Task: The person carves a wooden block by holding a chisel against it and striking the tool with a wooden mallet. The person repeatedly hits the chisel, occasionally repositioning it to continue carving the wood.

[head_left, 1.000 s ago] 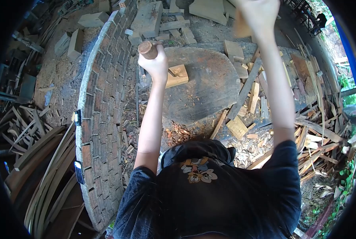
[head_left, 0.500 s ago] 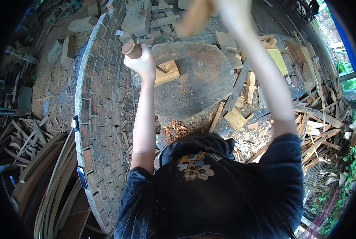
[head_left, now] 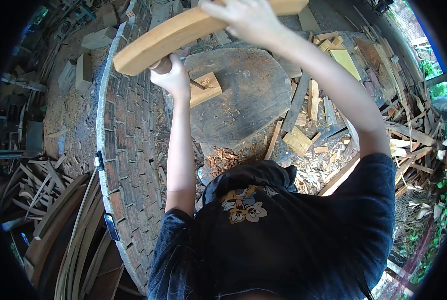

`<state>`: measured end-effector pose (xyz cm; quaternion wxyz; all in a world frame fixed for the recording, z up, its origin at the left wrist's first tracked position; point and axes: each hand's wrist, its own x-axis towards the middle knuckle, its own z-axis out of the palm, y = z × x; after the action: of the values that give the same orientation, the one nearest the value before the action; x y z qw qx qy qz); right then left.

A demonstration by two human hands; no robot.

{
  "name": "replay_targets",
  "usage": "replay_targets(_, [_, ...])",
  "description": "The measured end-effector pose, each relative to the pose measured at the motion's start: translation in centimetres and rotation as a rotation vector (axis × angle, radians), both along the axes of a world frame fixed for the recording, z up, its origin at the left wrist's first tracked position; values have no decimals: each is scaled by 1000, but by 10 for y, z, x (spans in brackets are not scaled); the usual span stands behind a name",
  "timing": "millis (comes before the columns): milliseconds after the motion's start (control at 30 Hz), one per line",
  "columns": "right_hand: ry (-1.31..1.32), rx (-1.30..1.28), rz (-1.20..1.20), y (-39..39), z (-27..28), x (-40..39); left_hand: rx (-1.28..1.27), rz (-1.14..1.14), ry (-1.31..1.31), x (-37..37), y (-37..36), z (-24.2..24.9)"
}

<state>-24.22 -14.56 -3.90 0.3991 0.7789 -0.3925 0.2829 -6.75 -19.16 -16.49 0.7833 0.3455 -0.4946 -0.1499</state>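
Fingers of right hand (head_left: pixel 246 17) wrap wooden club (head_left: pixel 183 32).

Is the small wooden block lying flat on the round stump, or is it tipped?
Flat. The small wooden block rests its broad face on the round stump, the chisel tip against it.

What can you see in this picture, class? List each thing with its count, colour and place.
club: one, pale wood, in the right hand, over the chisel.
chisel: one, brown handle, in the left hand, tip on the block.
block: one, tan, on the slab.
slab: one, dark grey, centre.
brick wall: one, red-brown, curved, left.
offcuts: many, pale, right.
bent strips: many, brown, lower left.
left hand: one.
right hand: one.
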Motion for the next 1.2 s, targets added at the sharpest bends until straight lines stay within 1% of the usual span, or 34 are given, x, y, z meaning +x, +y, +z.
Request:
replay_targets(33, [14, -56, -51, 5, 17, -3, -2, -3, -1, 3, -1, -2])
replay_targets(67, [-170, -32, -84, 9, 33, -5, 41, -23, 34, 6, -2, -4])
replay_targets(100, [-473, -83, 31, 6, 49, 0, 85, -41, 68, 8, -2, -5])
replay_targets(167, [-1320, 119, 641, 15, 67, 6, 90, -30, 31, 8, -3, -7])
replay_targets(200, [-1567, 148, 958, 8, 67, 5, 78, -29, 9, 8, -4, -8])
replay_targets(233, [-1681, 157, 1151, 3, 57, 11, 62, -25, -10, 6, -6, -8])
replay_targets(300, [-1037, -25, 412, 16, 26, 28, 62, -35, -34, 2, -2, -5])
replay_targets(333, [-354, 250, 22, 14, 5, 6, 74, -70, 3, 0, 2, -2])
replay_targets(367, [14, 90, -43, 6, -8, 0, 85, -101, 46, -2, 4, 1])
replay_targets(400, [-25, 29, -91, 8, 2, -3, 143, -79, -8, 6, -3, -7])
replay_targets(433, [-62, -31, -136, 10, 19, -7, 142, -79, -6, 6, -1, -6])
replay_targets(467, [-198, -119, -148, 9, 34, -9, 174, -104, 0, 8, 1, -7])
replay_targets(500, [-476, -152, -12, 7, 47, -5, 206, -127, 4, 11, 1, -7])
replay_targets(567, [-1266, 17, 631, 11, 63, 8, 193, -92, -17, 9, -1, -7])
replay_targets(600, [-1596, 10, 797, 13, 61, 20, 118, -30, -44, 6, -1, -5])
replay_targets(633, [-1696, 68, 888, 6, 49, 24, 41, 33, -70, 3, -1, -4])
replay_targets(700, [-965, 386, 255, 18, 15, 22, 26, 31, -67, 1, 0, -2])
replay_targets(733, [-75, 346, -30, 17, -8, 5, 21, 15, -9, 0, -1, -1])
replay_targets(767, [-71, 286, -76, 16, -14, 6, 16, 1, 51, 0, -2, 0])
replay_targets(800, [-54, 254, -104, 19, -4, 3, 64, -18, 83, 7, -5, -6])
replay_targets(833, [-33, 222, -128, 21, 13, -2, 61, -10, 88, 7, -2, -3])
replay_targets(867, [-48, 113, -207, 22, 28, -3, 70, -14, 53, 6, 4, -1])
replay_targets(900, [-211, -24, -191, 18, 40, -4, 79, -18, 17, 5, 7, 1])
replay_targets(967, [-904, -32, 138, 17, 64, 4, 71, 14, 2, 2, 7, 1])
replay_targets(1033, [-1395, -230, 566, 13, 57, 19, 115, -40, -7, -4, 17, 13])
replay_targets(1067, [-1315, -345, 573, 2, 40, 26, 101, -36, -50, -6, 23, 20])
replay_targets(1100, [-1146, -27, 268, 8, 18, 26, 104, -28, -54, -10, 25, 24])
replay_targets(1167, [85, 152, -111, 11, -14, 0, -13, -29, 78, -16, 24, 31])
replay_targets(1200, [3, 147, -133, 19, -2, -2, 93, -75, 42, -8, 24, 23])
